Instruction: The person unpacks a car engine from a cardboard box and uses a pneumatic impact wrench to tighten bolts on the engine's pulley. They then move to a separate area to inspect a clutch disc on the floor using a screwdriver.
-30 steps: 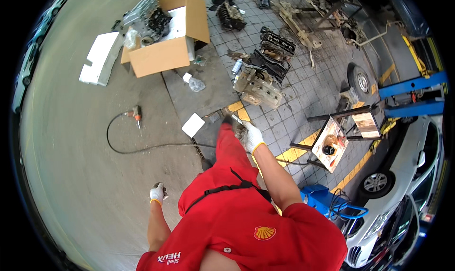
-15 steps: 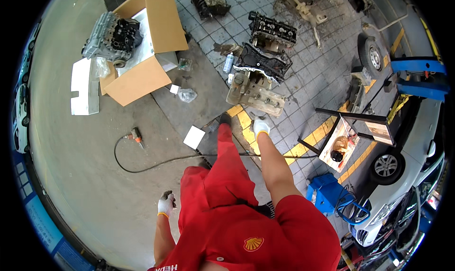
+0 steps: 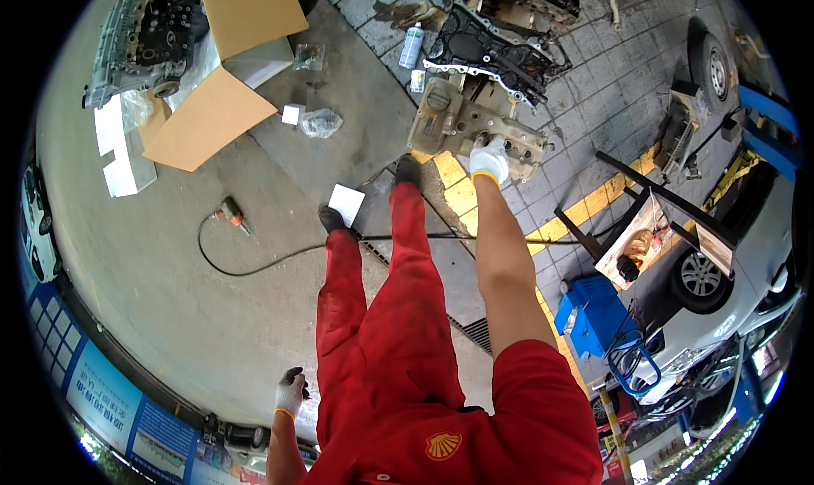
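My right hand (image 3: 489, 158), in a white glove with dark fingertips, reaches to the near edge of a tan engine valve cover (image 3: 441, 129). Its fingertips overlap the cover; whether they grip it is unclear. Beyond the cover lies a black engine cover casting with a pale rim (image 3: 492, 52). Down at my left side hangs my gloved left hand (image 3: 291, 392), holding nothing visible, its dark fingers loosely bent and apart. A blue-and-white spray can (image 3: 411, 46) and a small white container (image 3: 417, 81) stand left of the castings.
An engine (image 3: 148, 40) sits by an open cardboard box (image 3: 212, 116). A power tool (image 3: 231, 212) trails a hose (image 3: 280, 266) across the floor. White card (image 3: 347, 203) lies by my feet. To the right are a black-framed stand (image 3: 644, 175), blue machine (image 3: 589, 315) and white car (image 3: 750, 273).
My right hand has moved forward onto the valve cover. My view has shifted, so the castings look larger and both feet now show. The left hand still hangs at my side.
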Demonstrator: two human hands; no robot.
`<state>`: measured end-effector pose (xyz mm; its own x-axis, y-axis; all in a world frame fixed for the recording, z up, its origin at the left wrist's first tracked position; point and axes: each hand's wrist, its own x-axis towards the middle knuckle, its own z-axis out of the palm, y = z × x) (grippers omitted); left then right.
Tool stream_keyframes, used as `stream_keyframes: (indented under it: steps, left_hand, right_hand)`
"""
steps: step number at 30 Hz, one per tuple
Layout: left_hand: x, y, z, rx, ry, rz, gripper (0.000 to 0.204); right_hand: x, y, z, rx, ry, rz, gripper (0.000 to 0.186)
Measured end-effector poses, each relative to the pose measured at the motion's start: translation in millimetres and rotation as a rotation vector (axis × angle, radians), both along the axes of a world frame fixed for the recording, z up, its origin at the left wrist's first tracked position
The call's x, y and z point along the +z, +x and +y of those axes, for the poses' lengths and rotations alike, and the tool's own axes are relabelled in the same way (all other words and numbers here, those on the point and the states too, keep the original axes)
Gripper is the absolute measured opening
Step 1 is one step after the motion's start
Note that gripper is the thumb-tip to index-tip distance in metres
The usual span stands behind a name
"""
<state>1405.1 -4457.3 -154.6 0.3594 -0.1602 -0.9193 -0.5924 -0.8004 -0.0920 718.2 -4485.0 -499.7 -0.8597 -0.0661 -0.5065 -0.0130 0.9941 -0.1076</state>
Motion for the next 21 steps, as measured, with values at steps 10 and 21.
stream_keyframes:
  steps: [10,21]
  left_hand:
    - [9.0,-8.0,-5.3,0.089,-0.001,-0.043,0.032]
    - [0.8,-13.0,-2.8,0.104,0.001,-0.01,0.033]
  right_hand:
    - [-12.7,1.1,-13.1,0.072,0.062,-0.07,0.048]
    - [-18.6,-26.7,-21.5,0.103,0.044,-0.118,0.059]
